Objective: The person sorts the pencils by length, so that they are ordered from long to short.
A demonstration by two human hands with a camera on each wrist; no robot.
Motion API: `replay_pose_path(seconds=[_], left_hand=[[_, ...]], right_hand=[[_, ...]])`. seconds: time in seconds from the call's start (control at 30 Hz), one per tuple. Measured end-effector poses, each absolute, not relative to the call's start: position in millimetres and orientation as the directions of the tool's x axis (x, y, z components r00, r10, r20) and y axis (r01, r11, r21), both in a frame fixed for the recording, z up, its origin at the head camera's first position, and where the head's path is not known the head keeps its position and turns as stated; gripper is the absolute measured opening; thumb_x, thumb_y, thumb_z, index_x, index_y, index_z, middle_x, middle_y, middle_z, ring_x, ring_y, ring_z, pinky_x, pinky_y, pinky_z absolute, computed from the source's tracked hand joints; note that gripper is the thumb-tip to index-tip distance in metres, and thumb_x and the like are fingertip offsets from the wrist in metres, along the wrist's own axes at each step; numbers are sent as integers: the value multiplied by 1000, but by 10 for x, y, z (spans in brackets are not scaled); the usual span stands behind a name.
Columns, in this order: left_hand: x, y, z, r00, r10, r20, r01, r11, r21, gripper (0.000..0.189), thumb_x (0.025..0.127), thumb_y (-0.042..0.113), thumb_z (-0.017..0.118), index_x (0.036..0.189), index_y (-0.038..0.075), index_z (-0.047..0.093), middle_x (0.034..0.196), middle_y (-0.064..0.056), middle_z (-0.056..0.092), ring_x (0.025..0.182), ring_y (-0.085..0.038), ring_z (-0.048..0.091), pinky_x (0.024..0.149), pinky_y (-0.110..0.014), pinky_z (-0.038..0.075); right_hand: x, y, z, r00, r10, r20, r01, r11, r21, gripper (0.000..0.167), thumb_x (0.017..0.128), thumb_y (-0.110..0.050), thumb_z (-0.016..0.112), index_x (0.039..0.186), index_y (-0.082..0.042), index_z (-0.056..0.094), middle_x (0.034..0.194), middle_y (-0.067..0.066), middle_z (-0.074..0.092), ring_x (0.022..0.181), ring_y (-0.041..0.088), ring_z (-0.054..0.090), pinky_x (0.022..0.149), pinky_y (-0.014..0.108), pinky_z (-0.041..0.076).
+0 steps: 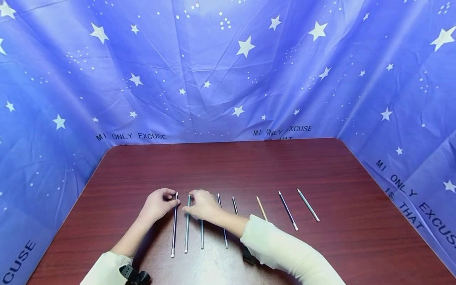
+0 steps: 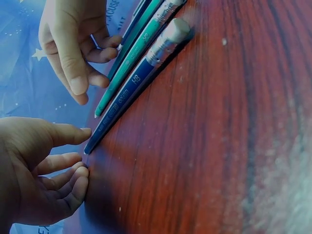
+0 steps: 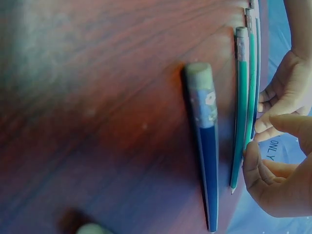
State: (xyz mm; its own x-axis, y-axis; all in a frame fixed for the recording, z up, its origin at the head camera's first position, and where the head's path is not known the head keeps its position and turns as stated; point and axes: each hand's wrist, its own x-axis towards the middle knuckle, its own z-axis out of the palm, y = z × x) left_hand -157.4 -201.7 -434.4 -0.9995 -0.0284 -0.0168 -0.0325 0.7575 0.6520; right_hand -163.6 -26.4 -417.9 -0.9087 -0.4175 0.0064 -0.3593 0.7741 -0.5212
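Note:
A dark blue pencil [image 1: 174, 229] with a white eraser lies at the left end of a row of pencils. My left hand [image 1: 160, 205] is at its pointed far end, thumb and fingers on either side of the tip with a gap between them. Just right of it lies a green pencil [image 1: 187, 229]. Around that pencil's far end is my right hand [image 1: 204, 205], its thumb and forefinger spread apart. Whether either hand touches its pencil is hard to tell. Another green pencil [image 1: 202, 237] runs partly under the right hand.
Farther right lie a dark blue pencil [image 1: 225, 237], a dark pencil [image 1: 234, 205], a yellowish pencil [image 1: 261, 208], another dark blue pencil [image 1: 287, 210] and a green pencil [image 1: 308, 205]. My right forearm covers parts of some. The reddish-brown table [image 1: 228, 166] meets a blue starry curtain [image 1: 213, 59].

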Motion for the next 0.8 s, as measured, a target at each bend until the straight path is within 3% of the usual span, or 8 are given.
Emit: replay_pose_path(seconds=[0.2, 0.33, 0.57, 0.8], left_hand=[[-1570, -2006, -4347, -1000, -16, -1, -13, 771, 637, 29, 78, 19, 72, 101, 2, 66, 90, -9, 67, 88, -23, 61, 81, -41, 49], [-1563, -1997, -4340, -1000, -7, 11, 1, 780, 626, 28, 77, 19, 72, 100, 2, 67, 90, -9, 67, 89, -25, 61, 82, -43, 48], [-1549, -1980, -4329, -1000, 2, 23, 16, 795, 607, 27, 77, 19, 71, 99, 3, 68, 89, -10, 65, 87, -25, 61, 81, -44, 49], [-1557, -1976, -4328, -999, 7, 37, 28, 797, 603, 28, 77, 19, 72, 99, 2, 69, 90, -10, 65, 88, -25, 61, 81, -44, 49]], right_hand=[[-1620, -300, -4222, -914, -405, -31, -357, 837, -416, 56, 77, -41, 73, 121, -9, 61, 103, 7, 68, 96, 20, 64, 78, 31, 53], [-1621, -310, -4249, -910, -413, -31, -366, 836, -408, 56, 76, -41, 74, 120, -8, 62, 99, 6, 68, 91, 19, 65, 73, 30, 53], [-1615, -312, -4244, -909, -417, -33, -367, 834, -412, 45, 75, -40, 75, 106, -10, 65, 83, 1, 66, 80, 18, 64, 63, 29, 51], [-1599, -336, -4245, -908, -418, -44, -361, 829, -427, 51, 75, -40, 75, 112, -7, 65, 92, 4, 69, 86, 21, 66, 69, 31, 54]])
